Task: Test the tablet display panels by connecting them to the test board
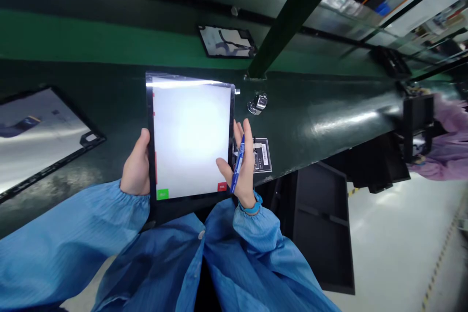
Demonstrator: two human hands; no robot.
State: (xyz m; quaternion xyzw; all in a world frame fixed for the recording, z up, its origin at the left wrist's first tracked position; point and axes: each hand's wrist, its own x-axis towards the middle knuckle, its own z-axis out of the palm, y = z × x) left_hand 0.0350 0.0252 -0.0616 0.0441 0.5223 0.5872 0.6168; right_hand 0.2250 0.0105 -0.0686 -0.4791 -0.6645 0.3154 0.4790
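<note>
Taking the screen point(192, 136) as the clock's centre: lit white, facing up in mid-view. Gripped at 8 o'clock by the left hand point(135, 170), with thumb along the edge and fingers hidden. Holding the pen point(237, 165) in the right hand point(246, 175) at 4 o'clock, slanted across the fingers, with thumb over the screen's edge; cannot tell whether touching the glass.

Could tip or slide if left to one hand; cannot tell how well supported by the bench point(300, 102) beneath. Could get scratched by the pen, carried so close to the glass. Could press the red square point(222, 186) at 5 o'clock by accident with a straying thumb. Could knock the clicker point(259, 103) at 2 o'clock, or drag the card point(263, 155) just past 3 o'clock, if swung that way.
</note>
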